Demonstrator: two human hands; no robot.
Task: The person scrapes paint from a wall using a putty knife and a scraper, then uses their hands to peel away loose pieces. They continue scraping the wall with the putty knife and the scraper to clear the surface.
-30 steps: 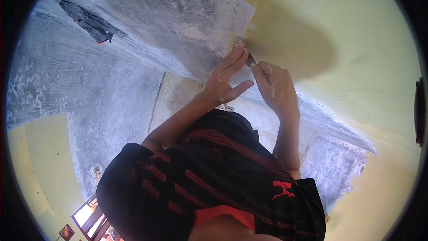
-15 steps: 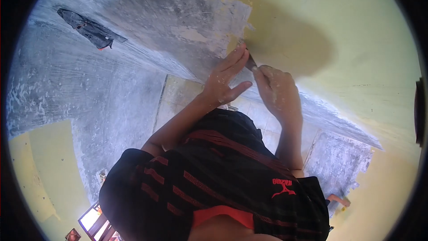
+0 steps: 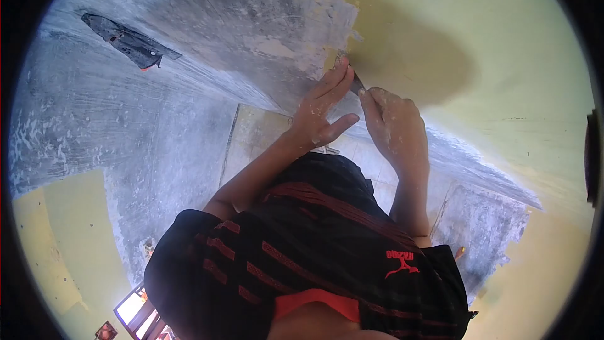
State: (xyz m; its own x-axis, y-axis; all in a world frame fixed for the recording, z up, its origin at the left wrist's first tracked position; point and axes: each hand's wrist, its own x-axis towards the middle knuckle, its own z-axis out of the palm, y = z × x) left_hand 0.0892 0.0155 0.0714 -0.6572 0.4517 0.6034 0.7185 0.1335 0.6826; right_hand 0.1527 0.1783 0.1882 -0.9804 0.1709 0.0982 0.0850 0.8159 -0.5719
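My right hand (image 3: 397, 127) is closed around the handle end of a scraper (image 3: 357, 82), whose narrow dark blade points up and left at the wall. My left hand (image 3: 322, 108) has its fingers stretched out beside the blade, fingertips at its far end, and its thumb held apart. The blade's tip is hidden behind those fingers. Both hands carry pale flecks. At the blade, yellow-green paint (image 3: 428, 38) meets bare grey plaster (image 3: 251, 19) along a ragged edge.
A dark, flat scrap (image 3: 123, 41) lies to the upper left. Pale floor tiles (image 3: 255, 132) show below my hands. A barred window (image 3: 135, 315) is at the lower left. More bare plaster (image 3: 481, 217) borders yellow paint at the right.
My hands and the scraper stay nearly in place, the view shifting slightly. Another person's hand at the lower right is no longer visible; a small yellowish thing shows higher, near my sleeve.
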